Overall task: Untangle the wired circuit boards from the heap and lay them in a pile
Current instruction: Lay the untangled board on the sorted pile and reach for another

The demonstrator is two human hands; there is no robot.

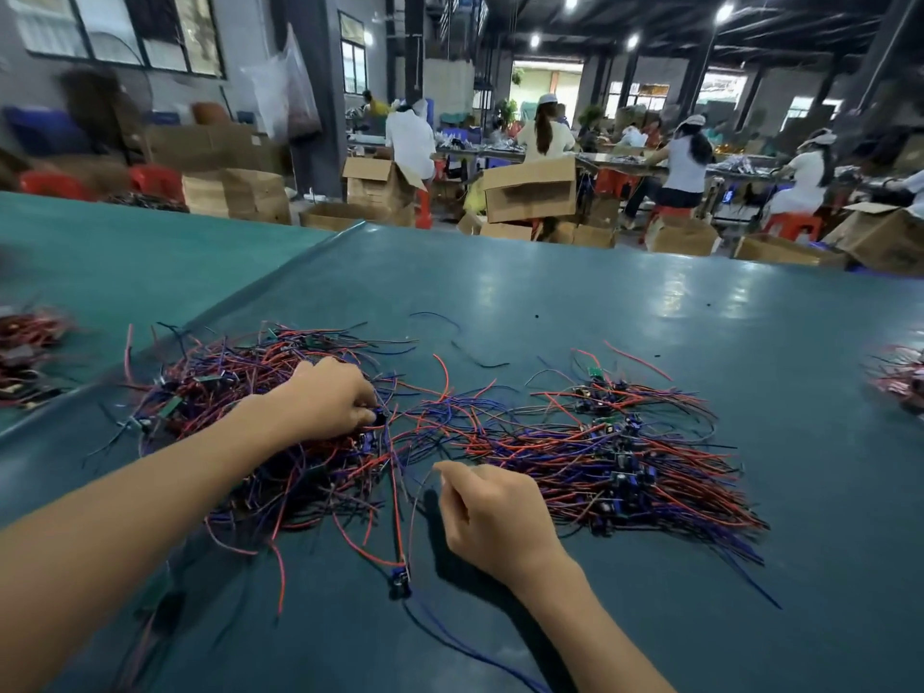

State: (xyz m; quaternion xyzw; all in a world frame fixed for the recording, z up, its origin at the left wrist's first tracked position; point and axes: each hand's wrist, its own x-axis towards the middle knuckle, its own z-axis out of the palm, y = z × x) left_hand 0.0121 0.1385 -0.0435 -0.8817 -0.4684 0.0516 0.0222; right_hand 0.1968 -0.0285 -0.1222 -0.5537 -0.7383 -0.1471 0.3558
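Red-and-blue tangled heap [235,407] sits centre left; my left hand [330,397] grips into it, my right hand [495,517] pinches one thin wire [422,490].

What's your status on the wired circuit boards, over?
Left hand gripping into tangled heap. Right hand pinching thin wire. Laid pile to the right, strands bridging both. One loose board near front.

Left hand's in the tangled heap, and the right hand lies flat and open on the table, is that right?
Not quite. The head view shows the left hand in the tangled heap, but the right hand is curled, pinching a thin wire over the table.
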